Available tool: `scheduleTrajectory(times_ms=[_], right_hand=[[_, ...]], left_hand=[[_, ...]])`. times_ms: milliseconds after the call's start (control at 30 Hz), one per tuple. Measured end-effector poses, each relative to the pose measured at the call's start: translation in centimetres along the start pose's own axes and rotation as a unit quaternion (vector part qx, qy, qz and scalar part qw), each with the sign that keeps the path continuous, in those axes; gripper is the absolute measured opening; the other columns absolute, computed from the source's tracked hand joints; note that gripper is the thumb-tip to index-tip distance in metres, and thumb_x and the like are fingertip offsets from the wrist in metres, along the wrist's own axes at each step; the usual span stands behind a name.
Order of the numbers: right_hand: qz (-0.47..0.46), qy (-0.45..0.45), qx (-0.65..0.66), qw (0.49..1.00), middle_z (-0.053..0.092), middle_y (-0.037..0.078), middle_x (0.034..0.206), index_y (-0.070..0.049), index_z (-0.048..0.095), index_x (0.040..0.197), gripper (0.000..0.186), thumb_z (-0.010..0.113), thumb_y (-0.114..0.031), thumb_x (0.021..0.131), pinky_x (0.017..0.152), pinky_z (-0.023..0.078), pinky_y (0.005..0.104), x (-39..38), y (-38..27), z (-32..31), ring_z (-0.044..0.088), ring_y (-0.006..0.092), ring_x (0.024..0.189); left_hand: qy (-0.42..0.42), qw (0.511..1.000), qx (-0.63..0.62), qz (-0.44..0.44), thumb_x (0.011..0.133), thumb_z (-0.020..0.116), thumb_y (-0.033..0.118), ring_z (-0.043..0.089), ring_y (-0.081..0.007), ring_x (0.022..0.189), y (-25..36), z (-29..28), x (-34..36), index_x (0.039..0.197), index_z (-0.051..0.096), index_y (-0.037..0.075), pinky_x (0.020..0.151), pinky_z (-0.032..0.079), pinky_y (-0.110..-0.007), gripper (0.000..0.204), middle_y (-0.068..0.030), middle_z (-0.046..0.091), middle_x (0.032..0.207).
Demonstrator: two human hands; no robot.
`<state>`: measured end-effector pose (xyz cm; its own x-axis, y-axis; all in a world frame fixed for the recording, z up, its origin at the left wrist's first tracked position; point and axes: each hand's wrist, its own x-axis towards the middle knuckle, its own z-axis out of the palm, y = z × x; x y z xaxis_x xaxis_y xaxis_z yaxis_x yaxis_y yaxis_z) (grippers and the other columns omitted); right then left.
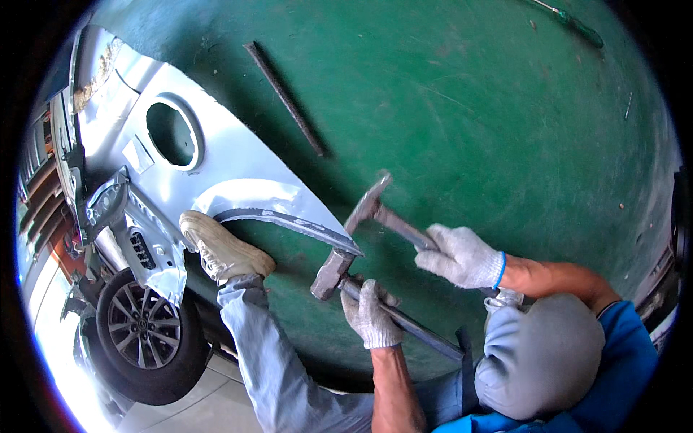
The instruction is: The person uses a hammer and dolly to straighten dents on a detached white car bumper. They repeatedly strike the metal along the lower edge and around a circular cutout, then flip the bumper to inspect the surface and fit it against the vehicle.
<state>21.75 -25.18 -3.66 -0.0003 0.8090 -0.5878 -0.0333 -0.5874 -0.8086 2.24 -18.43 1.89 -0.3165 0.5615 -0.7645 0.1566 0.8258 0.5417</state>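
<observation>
My left hand (370, 317), in a grey knit glove, grips the dark shaft of a sledgehammer (332, 273), its heavy head at the lower tip of a silver car body panel (260, 173). My right hand (458, 256), gloved alike with a blue cuff, holds a smaller metal hammer (397, 224) by its handle, its head raised just right of the panel's tip. The panel has a round opening and a curved arch along its lower edge. My left shoe (224, 245) rests against that arch.
A wheel (141, 325) and torn metal parts (144, 249) lie at the left. On the green floor (462, 108) are a dark metal bar (281, 97) and, at top right, a green-handled tool (581, 29). My bent right knee (538, 353) fills the lower right.
</observation>
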Motion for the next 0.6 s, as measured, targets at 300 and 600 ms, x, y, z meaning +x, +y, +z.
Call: scheduleTrajectory(times_ms=[300, 600], right_hand=[[0.019, -0.077, -0.072, 0.994, 0.062, 0.025, 0.071, -0.002, 0.052, 0.095, 0.044, 0.061, -0.045, 0.099, 0.059, 0.047, 0.0563, -0.4, 2.4, 3.7, 0.065, 0.0477, 0.069], [0.006, -0.025, 0.025, 0.999, 0.062, 0.026, 0.073, -0.001, 0.055, 0.095, 0.043, 0.065, -0.043, 0.097, 0.061, 0.047, 0.0551, 0.0, 1.2, 2.6, 0.065, 0.0488, 0.076]], left_hand=[[-0.011, 1.000, -0.015, -0.012, 0.090, 0.065, 0.007, 0.051, -0.0141, 0.053, -0.4, 0.0, 0.4, 0.121, 0.049, 0.005, 0.049, 0.047, -0.028, 0.035, -0.0037, 0.053, 0.075], [0.003, 1.000, 0.009, -0.019, 0.090, 0.066, 0.008, 0.051, -0.0149, 0.052, -0.7, 0.0, 0.6, 0.120, 0.049, 0.004, 0.049, 0.047, -0.029, 0.035, -0.0043, 0.053, 0.074]])
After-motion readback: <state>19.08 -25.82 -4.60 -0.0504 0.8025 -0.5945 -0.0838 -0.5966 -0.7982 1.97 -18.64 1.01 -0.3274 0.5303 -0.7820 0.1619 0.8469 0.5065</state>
